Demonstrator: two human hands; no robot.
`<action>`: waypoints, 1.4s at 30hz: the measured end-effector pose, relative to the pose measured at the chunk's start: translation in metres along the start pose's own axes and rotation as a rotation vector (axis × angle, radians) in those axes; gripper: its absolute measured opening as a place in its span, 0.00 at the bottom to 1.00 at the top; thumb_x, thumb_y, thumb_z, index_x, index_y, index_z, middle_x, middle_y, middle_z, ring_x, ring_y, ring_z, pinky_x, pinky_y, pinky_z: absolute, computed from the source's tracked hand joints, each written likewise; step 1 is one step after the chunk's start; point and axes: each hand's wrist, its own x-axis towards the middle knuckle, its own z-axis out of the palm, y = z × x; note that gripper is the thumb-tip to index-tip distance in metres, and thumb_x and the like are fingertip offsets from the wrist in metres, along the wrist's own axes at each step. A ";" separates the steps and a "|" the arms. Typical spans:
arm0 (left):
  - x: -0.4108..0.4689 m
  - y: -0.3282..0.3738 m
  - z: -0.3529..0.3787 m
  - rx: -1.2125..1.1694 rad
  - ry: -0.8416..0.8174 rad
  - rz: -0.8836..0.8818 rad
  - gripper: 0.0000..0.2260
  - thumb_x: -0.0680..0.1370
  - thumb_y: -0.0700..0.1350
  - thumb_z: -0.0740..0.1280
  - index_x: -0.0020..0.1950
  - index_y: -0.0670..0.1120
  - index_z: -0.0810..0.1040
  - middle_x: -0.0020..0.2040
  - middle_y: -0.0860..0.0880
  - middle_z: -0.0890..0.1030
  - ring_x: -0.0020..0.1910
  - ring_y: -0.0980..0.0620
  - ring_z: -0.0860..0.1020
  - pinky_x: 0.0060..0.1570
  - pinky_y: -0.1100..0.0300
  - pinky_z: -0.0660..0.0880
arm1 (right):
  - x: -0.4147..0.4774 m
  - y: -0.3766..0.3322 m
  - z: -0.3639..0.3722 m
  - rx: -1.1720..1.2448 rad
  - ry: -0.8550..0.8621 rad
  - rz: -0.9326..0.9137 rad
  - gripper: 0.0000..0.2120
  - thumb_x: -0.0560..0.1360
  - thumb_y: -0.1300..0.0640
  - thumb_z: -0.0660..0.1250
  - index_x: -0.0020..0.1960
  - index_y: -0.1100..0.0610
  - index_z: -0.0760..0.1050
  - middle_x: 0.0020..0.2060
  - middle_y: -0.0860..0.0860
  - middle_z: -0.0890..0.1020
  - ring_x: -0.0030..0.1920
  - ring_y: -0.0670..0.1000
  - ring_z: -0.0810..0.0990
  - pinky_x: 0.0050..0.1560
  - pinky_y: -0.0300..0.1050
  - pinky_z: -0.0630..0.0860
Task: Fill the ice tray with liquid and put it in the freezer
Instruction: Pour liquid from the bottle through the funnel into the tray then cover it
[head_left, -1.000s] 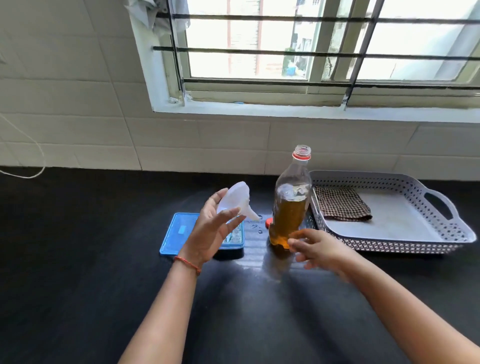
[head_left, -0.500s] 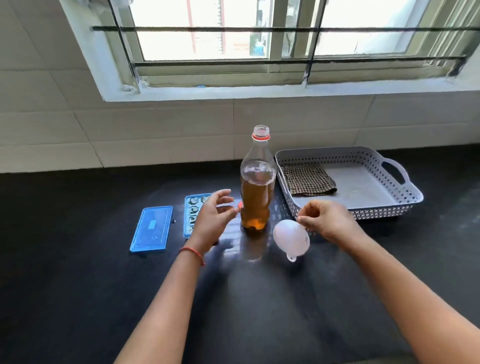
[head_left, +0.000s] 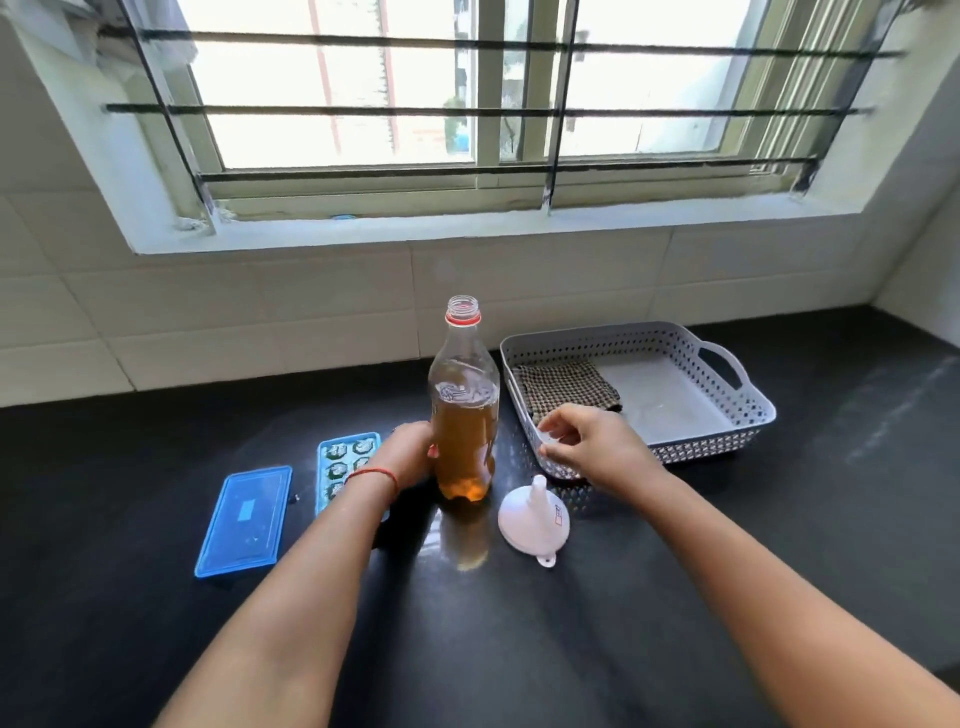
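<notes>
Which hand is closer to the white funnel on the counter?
Right. The right hand is just beyond the funnel, by the basket corner, apart from it; the left hand is farther, holding the bottle.

- An uncapped bottle of amber liquid is stood upright on the black counter and gripped low on its left side by the left hand.
- The tray is seen just left of that hand, partly hidden behind it; the lid is laid flat farther left.
- A white funnel is set mouth-down beside the bottle.
- The right hand is held over the near corner of the basket, fingers loosely curled; a checked cloth is laid inside.
</notes>
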 end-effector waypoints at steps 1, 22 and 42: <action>0.001 0.000 -0.002 -0.028 0.065 -0.026 0.09 0.76 0.37 0.63 0.54 0.40 0.79 0.55 0.39 0.79 0.55 0.40 0.77 0.54 0.56 0.73 | 0.003 -0.005 -0.008 0.030 0.028 -0.022 0.11 0.72 0.57 0.72 0.54 0.56 0.79 0.49 0.52 0.83 0.50 0.50 0.81 0.56 0.46 0.77; -0.013 0.094 -0.103 -0.535 0.964 0.456 0.37 0.67 0.51 0.74 0.70 0.43 0.61 0.49 0.47 0.82 0.44 0.56 0.81 0.47 0.67 0.78 | 0.058 -0.137 -0.076 0.001 0.041 -0.267 0.13 0.72 0.55 0.71 0.54 0.57 0.77 0.47 0.53 0.83 0.45 0.49 0.81 0.46 0.42 0.78; -0.022 0.085 -0.071 -0.754 0.328 0.087 0.23 0.68 0.50 0.77 0.59 0.48 0.74 0.54 0.47 0.80 0.51 0.51 0.81 0.47 0.60 0.81 | 0.062 -0.164 -0.089 -0.534 -0.274 -0.491 0.17 0.73 0.67 0.67 0.57 0.51 0.81 0.52 0.49 0.83 0.47 0.46 0.77 0.46 0.38 0.72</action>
